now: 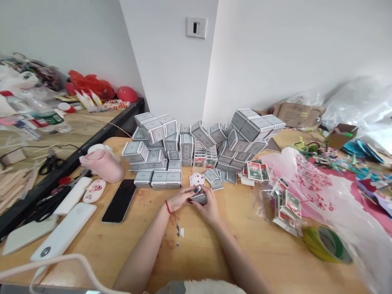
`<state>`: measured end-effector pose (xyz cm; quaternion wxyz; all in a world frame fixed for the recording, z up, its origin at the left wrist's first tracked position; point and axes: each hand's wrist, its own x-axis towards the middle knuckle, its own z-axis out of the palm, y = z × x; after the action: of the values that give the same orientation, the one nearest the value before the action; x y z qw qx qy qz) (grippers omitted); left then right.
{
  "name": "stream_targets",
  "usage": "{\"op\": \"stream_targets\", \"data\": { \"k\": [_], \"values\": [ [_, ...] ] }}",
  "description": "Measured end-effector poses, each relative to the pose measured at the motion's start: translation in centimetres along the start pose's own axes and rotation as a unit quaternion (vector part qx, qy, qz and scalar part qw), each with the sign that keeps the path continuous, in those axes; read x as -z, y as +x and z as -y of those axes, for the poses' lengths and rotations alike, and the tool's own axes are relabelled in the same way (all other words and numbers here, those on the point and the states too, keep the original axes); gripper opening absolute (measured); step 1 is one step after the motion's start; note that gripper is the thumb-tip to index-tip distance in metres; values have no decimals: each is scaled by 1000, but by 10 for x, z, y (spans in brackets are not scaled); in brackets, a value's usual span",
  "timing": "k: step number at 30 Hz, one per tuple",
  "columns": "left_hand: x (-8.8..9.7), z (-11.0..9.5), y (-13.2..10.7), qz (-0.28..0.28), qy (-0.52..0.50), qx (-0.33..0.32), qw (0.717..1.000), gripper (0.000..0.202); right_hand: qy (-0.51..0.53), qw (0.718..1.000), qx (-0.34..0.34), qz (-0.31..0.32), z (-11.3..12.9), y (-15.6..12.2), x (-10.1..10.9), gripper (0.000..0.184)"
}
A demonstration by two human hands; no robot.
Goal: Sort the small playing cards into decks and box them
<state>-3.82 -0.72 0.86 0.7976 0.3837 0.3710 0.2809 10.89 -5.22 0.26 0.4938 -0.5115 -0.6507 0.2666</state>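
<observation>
Both my hands meet at the middle of the wooden table (214, 249). My left hand (181, 199), with a red string at the wrist, and my right hand (209, 207) are closed together on a small deck of cards (199, 198). Just beyond them lies a small fan of face-up red cards (196, 179). Behind that rises a big pile of grey card boxes (190, 143), stacked against the wall corner.
A black phone (119, 200), white power banks (64, 233) and a pink pouch (102, 164) lie at the left. At the right are red-and-green card packs (289, 204), a plastic bag (318, 192), a tape roll (329, 244) and craft scraps.
</observation>
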Motion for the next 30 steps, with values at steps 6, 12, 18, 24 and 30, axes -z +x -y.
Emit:
{"op": "stream_targets", "data": {
  "k": [6, 12, 18, 24, 30],
  "values": [
    [13, -8, -1, 123, -45, 69, 989, 45, -27, 1000, -11, 0, 1, -4, 0, 53],
    [20, -6, 1, 156, -80, 64, 983, 42, -20, 1000, 3, 14, -4, -5, -1, 59],
    [21, -7, -2, 182, -86, 43, 979, 43, -35, 999, 21, 19, -3, -4, -2, 60],
    [19, -11, -3, 183, -34, 50, 981, 42, -23, 999, 25, 27, -2, -5, -1, 54],
    [20, -10, -2, 164, -1, 53, 985, 39, 35, 998, -5, 46, -2, -2, 3, 54]
  ]
}}
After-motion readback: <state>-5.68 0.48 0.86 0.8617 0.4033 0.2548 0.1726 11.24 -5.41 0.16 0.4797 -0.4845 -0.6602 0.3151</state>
